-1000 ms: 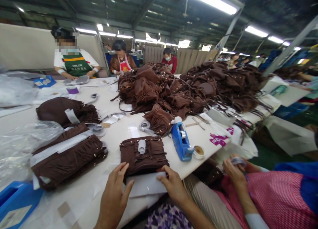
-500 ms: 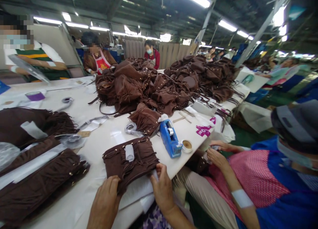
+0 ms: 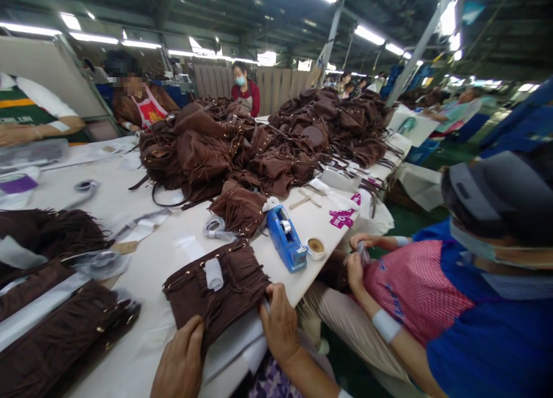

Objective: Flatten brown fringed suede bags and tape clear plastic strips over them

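Observation:
A dark brown fringed bag (image 3: pixel 233 291) lies flat on the near edge of the table, with gold eyelets along its far side. Across its middle sits a small roll of white wrapping (image 3: pixel 213 274). My left hand (image 3: pixel 180 357) is closed on the bag's near left corner, its thumb hidden. At the near right corner, my right hand (image 3: pixel 279 323) pinches the edge between thumb and fingers. White sheet material (image 3: pixel 235 343) shows under the bag's near side. Just beyond the bag stand a blue tape dispenser (image 3: pixel 286 239) and a roll of tape (image 3: pixel 315 246).
A large heap of brown fringed bags (image 3: pixel 259 144) covers the far part of the white table (image 3: pixel 142 294). More brown bags (image 3: pixel 78 334) lie at left. A co-worker in a blue top (image 3: pixel 488 334) sits close on the right, handling something. Other people stand across the table.
My view has turned slightly right, so most things sit further left in it. Both hands keep their hold on the bag. At far left, a co-worker's raised clear plastic is now lower, near the table.

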A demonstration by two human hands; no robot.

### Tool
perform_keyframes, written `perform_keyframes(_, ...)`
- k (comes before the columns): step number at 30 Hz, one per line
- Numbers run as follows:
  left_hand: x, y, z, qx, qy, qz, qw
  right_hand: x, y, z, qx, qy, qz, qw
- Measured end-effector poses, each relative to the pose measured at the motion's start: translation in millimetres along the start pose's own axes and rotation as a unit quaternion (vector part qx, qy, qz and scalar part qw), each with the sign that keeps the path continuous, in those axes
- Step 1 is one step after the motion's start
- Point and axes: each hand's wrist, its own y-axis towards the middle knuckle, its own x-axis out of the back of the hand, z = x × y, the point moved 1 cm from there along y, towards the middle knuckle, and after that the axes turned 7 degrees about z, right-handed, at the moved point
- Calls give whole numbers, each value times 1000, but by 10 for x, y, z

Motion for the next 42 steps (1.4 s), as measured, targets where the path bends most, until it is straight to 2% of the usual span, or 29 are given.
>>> perform_keyframes(4, -28, -69, -62, -3, -28, 15, 999, -86, -8, -49, 7, -49, 28, 998)
perform_keyframes(7, 21, -48, -81, 2, -50, 23, 999, -60, -63, -62, 58, -93, 70, 992)
perform_keyframes(12, 112, 62, -69, -7, -50, 94, 994, 240, -128, -76, 215, -99, 193, 952)
perform_keyframes(14, 125, 82, -66, 0, -59, 108, 992, 352, -94, -117, 250, -91, 213, 940)
perform_keyframes(18, 148, 90, -90, 11, -80, 102, 992, 405, -5, -236, 289, -90, 206, 931)
perform_keyframes(22, 223, 133, -135, 11, -89, 94, 992, 342, -15, -315, 313, -62, 161, 934)
perform_keyframes(27, 289, 148, -178, -8, -58, 97, 994, 303, -53, -355, 306, -26, 163, 938)
perform_keyframes(31, 211, 59, -202, -44, -12, 87, 995, 318, -34, -377, 304, -5, 172, 937)
perform_keyframes(37, 84, -22, -237, -54, 31, 62, 996, 298, -52, -419, 284, 12, 183, 941)
perform_keyframes(40, 84, -38, -252, -58, 37, 46, 997, 319, -60, -427, 264, 4, 156, 952)
perform_keyframes(42, 92, -52, -261, -55, 40, 44, 997, 378, -24, -396, 285, -3, 123, 951)
